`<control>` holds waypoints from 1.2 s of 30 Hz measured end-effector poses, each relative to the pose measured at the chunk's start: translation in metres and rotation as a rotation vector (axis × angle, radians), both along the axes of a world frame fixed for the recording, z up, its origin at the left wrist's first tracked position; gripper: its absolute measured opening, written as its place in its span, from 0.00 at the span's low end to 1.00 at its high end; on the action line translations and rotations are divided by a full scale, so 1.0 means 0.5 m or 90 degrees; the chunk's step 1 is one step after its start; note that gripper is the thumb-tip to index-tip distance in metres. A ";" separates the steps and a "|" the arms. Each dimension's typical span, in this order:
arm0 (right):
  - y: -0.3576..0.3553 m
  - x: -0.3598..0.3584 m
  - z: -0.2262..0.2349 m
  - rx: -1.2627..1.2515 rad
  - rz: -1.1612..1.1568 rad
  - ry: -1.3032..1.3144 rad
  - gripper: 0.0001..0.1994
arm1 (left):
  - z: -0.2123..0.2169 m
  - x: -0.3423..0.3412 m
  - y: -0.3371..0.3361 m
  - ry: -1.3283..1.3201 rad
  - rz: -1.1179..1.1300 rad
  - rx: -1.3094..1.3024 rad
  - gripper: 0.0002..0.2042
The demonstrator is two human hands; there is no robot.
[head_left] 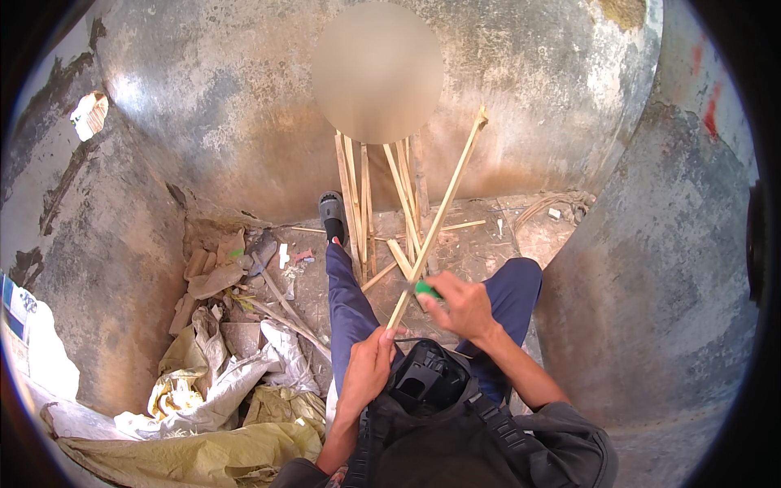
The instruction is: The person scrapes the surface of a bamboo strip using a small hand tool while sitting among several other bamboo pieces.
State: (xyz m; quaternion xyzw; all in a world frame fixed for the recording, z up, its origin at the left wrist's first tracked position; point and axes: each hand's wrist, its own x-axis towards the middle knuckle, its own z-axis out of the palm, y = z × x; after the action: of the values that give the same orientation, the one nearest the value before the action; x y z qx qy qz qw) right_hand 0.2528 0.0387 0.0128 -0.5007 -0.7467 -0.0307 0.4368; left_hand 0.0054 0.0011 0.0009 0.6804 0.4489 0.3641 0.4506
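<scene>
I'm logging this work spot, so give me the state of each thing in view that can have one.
Left hand: closed on the long strip's near end
Right hand: closed around the green-handled tool
Long strip: held, slanting
Green-handled tool: held at the strip, blade unclear
Other strips: bunched, upper ends hidden
Yellow sack: crumpled
Gray shoe: worn

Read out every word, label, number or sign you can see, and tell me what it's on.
No text can be read here.
Red marks on the wall at upper right: no legible letters.
Blue-and-white patch at the left edge: too small and blurred.
Green tool in the right hand: blurred, no lettering legible.
</scene>
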 end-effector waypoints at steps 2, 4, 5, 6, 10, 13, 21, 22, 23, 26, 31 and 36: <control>0.038 0.049 -0.018 0.027 -0.090 0.055 0.13 | -0.005 -0.006 -0.009 0.015 -0.005 0.001 0.21; 0.068 0.117 0.001 -0.051 -0.165 0.085 0.15 | -0.021 -0.024 -0.026 0.023 -0.009 -0.010 0.21; 0.073 0.141 0.004 -0.042 -0.162 0.099 0.15 | -0.025 -0.032 -0.032 0.001 -0.015 -0.045 0.21; 0.074 0.162 0.007 -0.035 -0.160 0.111 0.15 | -0.028 -0.039 -0.039 -0.021 -0.022 -0.083 0.21; 0.042 0.172 -0.003 -0.082 -0.143 0.151 0.14 | -0.003 -0.043 -0.030 -0.052 -0.013 -0.140 0.20; 0.032 0.132 -0.011 -0.053 -0.095 0.139 0.14 | 0.004 -0.033 -0.009 -0.052 -0.004 -0.100 0.20; 0.006 -0.004 -0.012 -0.077 0.052 0.076 0.15 | 0.004 -0.003 0.018 -0.034 0.009 -0.078 0.18; 0.005 -0.012 -0.012 -0.076 0.057 0.066 0.15 | 0.003 0.000 0.019 -0.039 0.008 -0.079 0.18; 0.007 -0.016 -0.021 -0.074 0.062 0.055 0.15 | 0.003 0.003 0.020 -0.034 0.006 -0.063 0.18; 0.001 -0.029 -0.022 -0.062 0.071 0.064 0.14 | 0.000 0.007 0.021 -0.021 0.009 -0.018 0.17; -0.006 -0.037 -0.013 -0.040 0.077 0.047 0.13 | 0.007 0.015 0.016 0.010 0.036 0.005 0.17; -0.008 -0.030 -0.005 -0.025 0.061 0.026 0.13 | 0.022 0.020 0.014 0.044 0.050 0.039 0.16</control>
State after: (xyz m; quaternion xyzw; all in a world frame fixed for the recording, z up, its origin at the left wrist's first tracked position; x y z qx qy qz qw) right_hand 0.2377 0.0348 0.0103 -0.4734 -0.7614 0.0154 0.4427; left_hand 0.0154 0.0080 0.0119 0.6878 0.4792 0.3713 0.3992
